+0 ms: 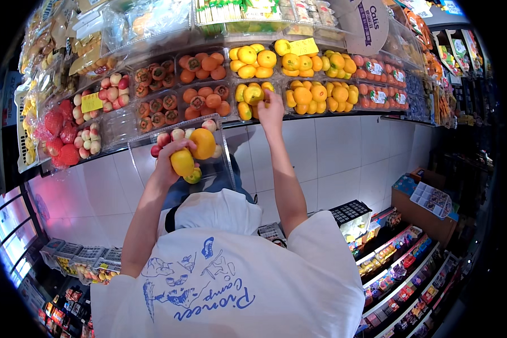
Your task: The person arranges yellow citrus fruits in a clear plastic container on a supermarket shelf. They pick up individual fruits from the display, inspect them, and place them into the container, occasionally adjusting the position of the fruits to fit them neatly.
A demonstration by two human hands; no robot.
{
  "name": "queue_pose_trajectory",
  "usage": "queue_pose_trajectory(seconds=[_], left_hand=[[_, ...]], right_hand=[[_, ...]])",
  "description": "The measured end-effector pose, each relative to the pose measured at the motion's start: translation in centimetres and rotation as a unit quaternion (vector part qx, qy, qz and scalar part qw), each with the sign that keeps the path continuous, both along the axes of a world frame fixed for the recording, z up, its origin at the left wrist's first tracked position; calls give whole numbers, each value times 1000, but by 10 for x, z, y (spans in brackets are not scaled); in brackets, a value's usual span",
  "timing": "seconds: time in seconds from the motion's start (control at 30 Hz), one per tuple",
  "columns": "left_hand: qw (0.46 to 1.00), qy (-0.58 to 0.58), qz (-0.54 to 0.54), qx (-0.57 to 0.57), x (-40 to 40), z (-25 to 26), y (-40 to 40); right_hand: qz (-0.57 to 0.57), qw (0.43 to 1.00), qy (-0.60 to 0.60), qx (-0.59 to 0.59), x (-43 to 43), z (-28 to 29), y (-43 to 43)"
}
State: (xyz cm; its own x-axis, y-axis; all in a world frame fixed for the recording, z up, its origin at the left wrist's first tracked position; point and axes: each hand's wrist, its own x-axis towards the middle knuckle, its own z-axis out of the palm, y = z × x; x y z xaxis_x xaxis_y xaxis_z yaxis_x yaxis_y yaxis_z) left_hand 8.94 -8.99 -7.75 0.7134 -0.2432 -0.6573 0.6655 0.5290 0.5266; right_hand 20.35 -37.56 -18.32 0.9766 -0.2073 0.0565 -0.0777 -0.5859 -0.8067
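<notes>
My left hand (169,158) holds two mandarins: an orange one (203,143) and a yellower one (182,162). It is over a clear plastic tray (224,158) that overhangs the display's front edge. In this tray lie several pale pink and red peach-like fruits (178,134); a greenish mandarin (193,175) shows just below my left hand. My right hand (272,110) reaches into a clear box of mandarins in the front row. Its fingertips touch the right side of a large yellow mandarin (253,95). Whether they grip a fruit is hidden.
Boxes of persimmons (157,110), orange mandarins (303,96) and packed tomato-like fruits (367,96) line the display. Yellow price cards (91,102) stand among them. Red netted fruit (63,131) lies left. Behind me are snack shelves (399,270) and a black crate (350,212).
</notes>
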Motion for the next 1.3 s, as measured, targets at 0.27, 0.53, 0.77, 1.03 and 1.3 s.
queue_pose_trajectory(seconds=[0.27, 0.53, 0.77, 1.03, 1.3], left_hand=[[1000, 15, -14, 22, 2, 14, -4], [999, 21, -4, 30, -4, 14, -3], [999, 22, -17, 20, -6, 12, -6], [999, 20, -27, 17, -9, 8, -1], [999, 0, 37, 9, -2, 0, 21]], right_hand=[[151, 976, 35, -155, 29, -47, -9], [192, 973, -51, -119, 47, -56, -18], [215, 960, -35, -175, 60, -62, -19], [223, 955, -11, -196, 64, -56, -17], [230, 947, -21, -223, 65, -51, -26]])
